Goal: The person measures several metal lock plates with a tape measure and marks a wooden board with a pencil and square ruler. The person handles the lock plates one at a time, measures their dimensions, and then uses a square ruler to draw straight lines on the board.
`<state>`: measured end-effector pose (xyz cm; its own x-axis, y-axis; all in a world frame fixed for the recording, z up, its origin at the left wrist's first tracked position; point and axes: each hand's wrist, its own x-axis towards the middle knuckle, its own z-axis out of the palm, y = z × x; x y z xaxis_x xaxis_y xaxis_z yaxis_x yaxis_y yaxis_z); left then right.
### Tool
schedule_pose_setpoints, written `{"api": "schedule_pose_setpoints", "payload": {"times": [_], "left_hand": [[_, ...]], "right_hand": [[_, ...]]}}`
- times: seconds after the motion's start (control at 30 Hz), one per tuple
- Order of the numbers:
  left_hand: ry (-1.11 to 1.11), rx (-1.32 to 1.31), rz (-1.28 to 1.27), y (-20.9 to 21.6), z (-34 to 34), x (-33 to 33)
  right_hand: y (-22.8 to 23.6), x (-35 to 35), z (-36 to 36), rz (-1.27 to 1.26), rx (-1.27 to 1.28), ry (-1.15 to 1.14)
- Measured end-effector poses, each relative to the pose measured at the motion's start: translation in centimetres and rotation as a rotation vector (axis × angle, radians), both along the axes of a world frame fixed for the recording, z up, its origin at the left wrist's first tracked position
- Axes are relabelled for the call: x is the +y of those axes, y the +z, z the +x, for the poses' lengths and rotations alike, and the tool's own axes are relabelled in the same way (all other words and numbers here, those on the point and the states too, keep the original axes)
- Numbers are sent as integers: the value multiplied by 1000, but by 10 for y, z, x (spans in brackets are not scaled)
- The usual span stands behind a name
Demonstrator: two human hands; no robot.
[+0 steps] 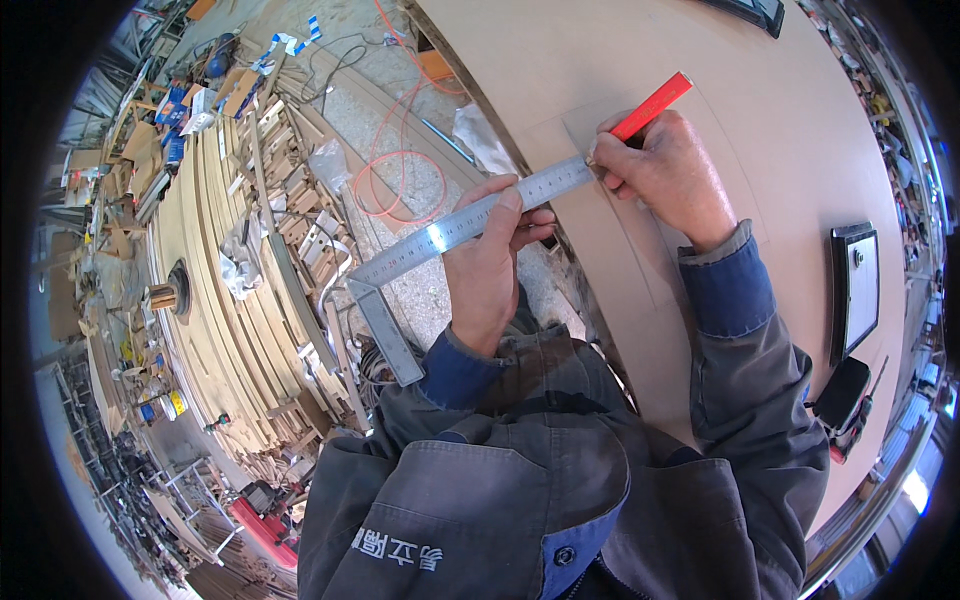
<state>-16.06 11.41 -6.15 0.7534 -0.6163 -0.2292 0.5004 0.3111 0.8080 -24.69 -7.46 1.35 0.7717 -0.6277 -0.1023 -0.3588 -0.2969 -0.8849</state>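
My left hand [487, 262] is closed around the blade of a metal try square [430, 240], thumb on top, near the edge of a large brown board [640, 370]. The square's short stock [388, 335] hangs past the board's edge on the left, above the floor. Its blade end lies on the board. My right hand [668, 172] pinches a red carpenter's pencil [652, 106], its back end tilted up to the right. The fingers hide the pencil's tip, beside the blade's end. Faint pencil lines show on the board near my right wrist.
A black-framed panel [855, 290] and a dark pouch [842, 392] lie on the board's right side. Another dark-framed item [752, 12] sits at its far edge. Long wooden strips [235, 310] are stacked at left. An orange hose [405, 155] coils over the littered floor.
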Motion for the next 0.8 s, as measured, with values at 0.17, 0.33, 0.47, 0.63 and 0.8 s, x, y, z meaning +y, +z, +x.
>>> {"api": "schedule_pose_setpoints", "payload": {"times": [0.17, 0.33, 0.47, 0.63, 0.8], "left_hand": [[-3, -3, 7, 1, -8, 4], [-9, -23, 0, -3, -15, 8], [-16, -11, -2, -4, -22, 11], [7, 4, -11, -1, -33, 13], [3, 1, -3, -1, -45, 19]], "right_hand": [[1, 5, -8, 3, -3, 2], [1, 8, -16, 18, 8, 0], [-3, 11, -24, 14, -16, -13], [1, 16, -34, 43, -5, -3], [4, 22, -46, 29, 15, -4]]}}
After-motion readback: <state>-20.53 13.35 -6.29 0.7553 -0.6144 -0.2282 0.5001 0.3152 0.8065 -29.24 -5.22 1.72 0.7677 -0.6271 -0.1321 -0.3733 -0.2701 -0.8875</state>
